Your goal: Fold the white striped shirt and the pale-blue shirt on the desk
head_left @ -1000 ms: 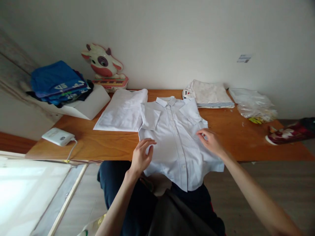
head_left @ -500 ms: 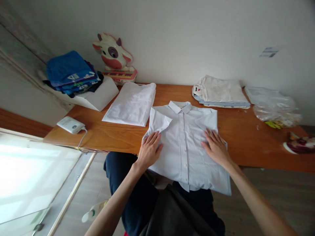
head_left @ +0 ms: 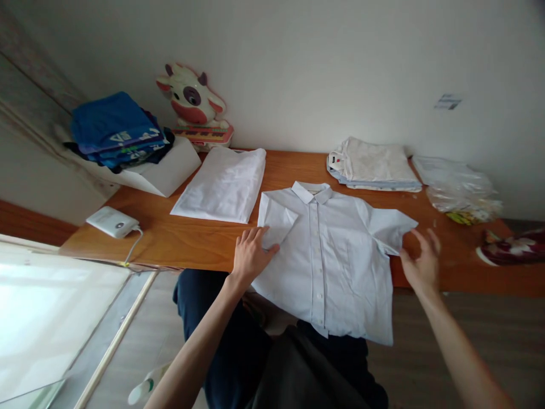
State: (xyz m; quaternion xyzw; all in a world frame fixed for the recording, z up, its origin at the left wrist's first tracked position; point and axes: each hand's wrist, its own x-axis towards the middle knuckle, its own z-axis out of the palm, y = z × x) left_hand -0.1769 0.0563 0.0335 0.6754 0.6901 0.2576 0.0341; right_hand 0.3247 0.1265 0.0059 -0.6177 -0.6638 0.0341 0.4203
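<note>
A pale blue short-sleeved button shirt (head_left: 332, 255) lies face up on the wooden table (head_left: 200, 241), its hem hanging over the near edge onto my lap. The shirt's left sleeve is folded inward; its right sleeve lies spread outward. My left hand (head_left: 251, 254) rests flat on the shirt's left edge, fingers on the folded sleeve. My right hand (head_left: 421, 264) hovers with fingers apart just right of the spread sleeve, holding nothing.
A folded white garment (head_left: 223, 184) lies left of the shirt. A stack of folded light shirts (head_left: 372, 165) and clear plastic bags (head_left: 460, 187) sit at the back right. A white box with blue clothes (head_left: 114, 130), a cow toy (head_left: 191, 102) and a white device (head_left: 113, 221) stand left.
My right hand left the shirt's front and moved right; the right sleeve, folded inward before, now lies spread out. My left hand stayed on the left edge.
</note>
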